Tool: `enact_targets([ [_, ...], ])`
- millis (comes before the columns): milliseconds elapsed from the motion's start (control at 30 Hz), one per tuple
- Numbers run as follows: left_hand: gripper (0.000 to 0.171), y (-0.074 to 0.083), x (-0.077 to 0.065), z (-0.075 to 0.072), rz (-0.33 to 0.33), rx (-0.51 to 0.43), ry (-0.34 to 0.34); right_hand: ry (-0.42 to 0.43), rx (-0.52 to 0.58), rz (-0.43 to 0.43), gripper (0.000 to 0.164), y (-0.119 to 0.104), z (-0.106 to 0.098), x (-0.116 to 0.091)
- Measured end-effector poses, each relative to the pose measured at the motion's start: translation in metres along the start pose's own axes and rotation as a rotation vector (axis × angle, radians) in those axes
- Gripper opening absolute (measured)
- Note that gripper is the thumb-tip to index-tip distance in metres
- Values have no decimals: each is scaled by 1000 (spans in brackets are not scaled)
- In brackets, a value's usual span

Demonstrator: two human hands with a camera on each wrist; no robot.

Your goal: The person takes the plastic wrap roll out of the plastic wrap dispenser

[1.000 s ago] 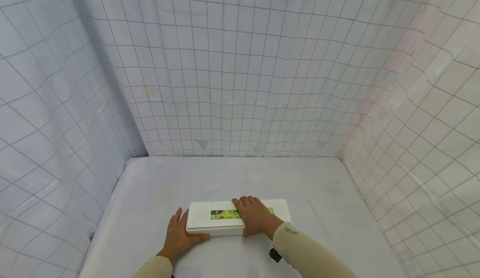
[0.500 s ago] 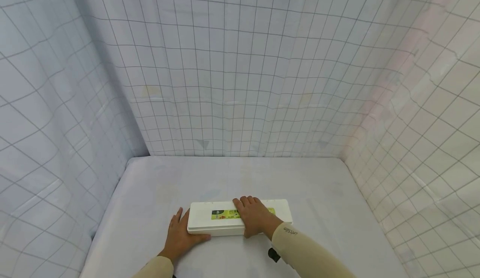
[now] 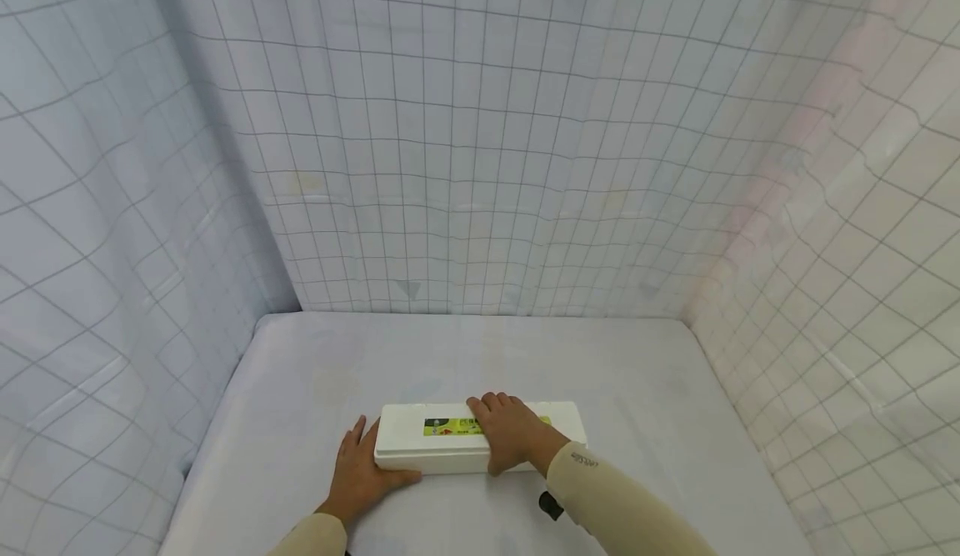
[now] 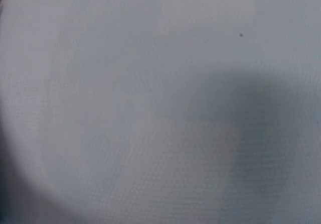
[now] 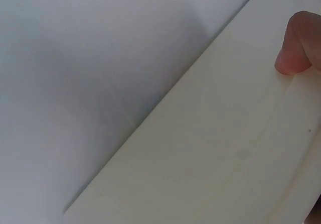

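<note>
Box [image 3: 405, 428]: white, lower middle of the frame, long side across the pale surface [image 3: 660, 381], green-yellow label [image 3: 450, 428] on top.
Right hand [image 3: 512, 433]: grip laid over the box from above, grasping it between fingers at the far edge and thumb on the near side.
Left hand [image 3: 358, 471]: grip unclenched, fingers straight against the left end, thumb along the front.
Black object [image 3: 551, 505]: bottom of the frame, beside the right sleeve [image 3: 618, 498].
</note>
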State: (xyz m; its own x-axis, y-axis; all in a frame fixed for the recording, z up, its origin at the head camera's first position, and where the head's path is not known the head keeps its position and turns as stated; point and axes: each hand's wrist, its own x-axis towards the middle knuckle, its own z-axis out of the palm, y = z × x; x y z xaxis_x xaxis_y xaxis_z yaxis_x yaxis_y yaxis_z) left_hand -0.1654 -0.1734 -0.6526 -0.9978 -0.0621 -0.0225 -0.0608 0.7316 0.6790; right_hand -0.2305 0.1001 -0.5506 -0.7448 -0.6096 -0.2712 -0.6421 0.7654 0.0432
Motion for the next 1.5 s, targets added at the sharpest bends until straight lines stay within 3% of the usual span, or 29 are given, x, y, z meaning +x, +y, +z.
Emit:
enact_targets([
  [133,127,3,-1,-2,28,17,11,1,8,2,108,2,3,2],
  [367,127,6,-1,-5,8,20,-15,-20,71,-2,108,6,2,2],
  [633,125,2,-1,-2,30,8,25,-52,103,-14,104,9,-10,1],
  [967,128,2,0,-2,0,1,-16,-32,135,-40,99,16,-12,2],
  [1500,120,-3,-1,3,51,-17,57,-142,332,-30,93,24,-28,8],
])
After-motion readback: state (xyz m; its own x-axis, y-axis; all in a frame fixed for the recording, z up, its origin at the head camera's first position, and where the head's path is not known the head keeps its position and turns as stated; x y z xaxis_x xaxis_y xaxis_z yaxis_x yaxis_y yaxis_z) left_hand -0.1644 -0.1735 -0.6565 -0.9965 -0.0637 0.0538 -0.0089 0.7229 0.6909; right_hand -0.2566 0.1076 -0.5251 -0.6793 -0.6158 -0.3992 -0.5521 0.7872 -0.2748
